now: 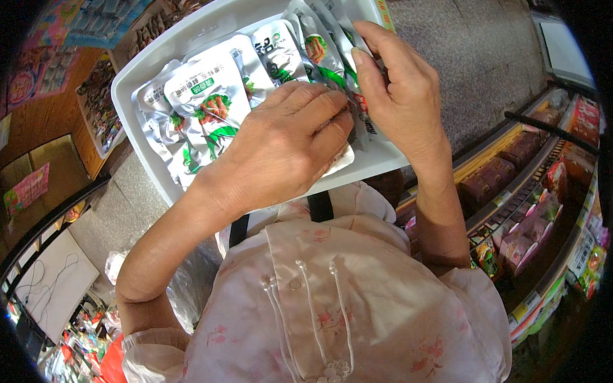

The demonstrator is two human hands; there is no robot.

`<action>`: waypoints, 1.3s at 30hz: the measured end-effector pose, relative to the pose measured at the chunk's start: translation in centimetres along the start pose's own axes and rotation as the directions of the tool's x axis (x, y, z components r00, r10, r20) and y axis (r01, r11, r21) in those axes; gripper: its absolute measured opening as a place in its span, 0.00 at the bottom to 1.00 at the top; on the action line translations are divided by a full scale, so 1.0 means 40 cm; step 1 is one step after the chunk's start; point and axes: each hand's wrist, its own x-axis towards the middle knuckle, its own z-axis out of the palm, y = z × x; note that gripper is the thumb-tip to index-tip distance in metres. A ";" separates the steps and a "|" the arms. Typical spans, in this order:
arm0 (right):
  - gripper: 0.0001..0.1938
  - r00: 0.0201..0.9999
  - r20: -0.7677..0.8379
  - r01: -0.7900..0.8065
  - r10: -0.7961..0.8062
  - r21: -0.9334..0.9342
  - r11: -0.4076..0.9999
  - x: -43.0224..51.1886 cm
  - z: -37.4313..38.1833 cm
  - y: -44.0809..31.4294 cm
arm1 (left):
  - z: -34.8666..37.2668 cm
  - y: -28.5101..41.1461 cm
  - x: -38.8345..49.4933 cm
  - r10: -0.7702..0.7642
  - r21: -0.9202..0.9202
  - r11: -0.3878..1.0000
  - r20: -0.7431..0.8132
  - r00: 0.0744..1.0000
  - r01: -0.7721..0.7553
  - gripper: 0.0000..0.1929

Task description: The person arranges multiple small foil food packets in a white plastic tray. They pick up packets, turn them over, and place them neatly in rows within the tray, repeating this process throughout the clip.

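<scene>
A white plastic tray [132, 129] in front of my body holds several silver foil food packets [213, 101] with green print and a picture of food. My left hand [289, 136] reaches over the packets, its fingers curled down at the near right part of the tray; the fingertips are hidden. My right hand [401, 79] grips a foil packet [350, 63] by its edge at the tray's right side, thumb on the near face. More packets [316, 44] stand tilted in a row between the two hands.
Shelves with packaged goods [519, 199] run along the right. A wooden counter [56, 116] with a tray of small goods [101, 105] stands at the left. Grey floor [463, 49] shows beyond the tray. A white panel with cables [56, 281] and a clear plastic bag [186, 292] are at lower left.
</scene>
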 end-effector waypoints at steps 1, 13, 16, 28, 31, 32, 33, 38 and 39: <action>0.14 1.000 -0.003 -0.004 0.004 0.022 1.000 0.001 0.001 0.000 | 0.005 0.001 -0.001 -0.005 0.004 1.000 0.008 1.000 0.005 0.18; 0.14 1.000 0.002 -0.010 0.010 0.016 1.000 0.003 0.001 -0.002 | 0.004 0.002 -0.014 -0.008 0.027 1.000 -0.041 0.999 0.009 0.13; 0.14 1.000 -0.003 -0.014 0.014 0.023 1.000 0.003 0.004 -0.003 | 0.008 0.003 -0.018 -0.008 0.028 1.000 -0.045 0.999 0.009 0.14; 0.15 1.000 0.006 -0.017 0.017 -0.009 1.000 0.002 0.002 -0.010 | 0.031 0.009 -0.022 0.056 0.037 0.998 -0.050 0.997 -0.054 0.16; 0.15 1.000 0.005 -0.010 0.010 -0.010 1.000 0.003 0.003 -0.009 | 0.029 0.012 -0.020 0.048 0.045 0.998 -0.047 0.998 -0.046 0.15; 0.15 1.000 0.004 -0.011 0.011 -0.009 1.000 0.003 0.004 -0.008 | 0.028 0.012 -0.020 0.044 0.046 0.998 -0.036 0.998 -0.043 0.14; 0.15 1.000 0.004 -0.005 0.005 -0.030 1.000 0.003 0.004 -0.008 | 0.026 0.012 -0.020 0.041 0.047 0.998 -0.027 0.999 -0.040 0.14; 0.15 1.000 0.000 -0.006 0.006 -0.010 1.000 0.002 0.006 -0.006 | 0.012 0.008 -0.027 0.018 0.051 0.998 0.101 0.995 -0.023 0.20; 0.15 1.000 0.000 -0.001 0.001 -0.024 1.000 0.001 0.006 -0.006 | 0.011 0.008 -0.027 0.018 0.050 0.998 0.099 0.995 -0.023 0.20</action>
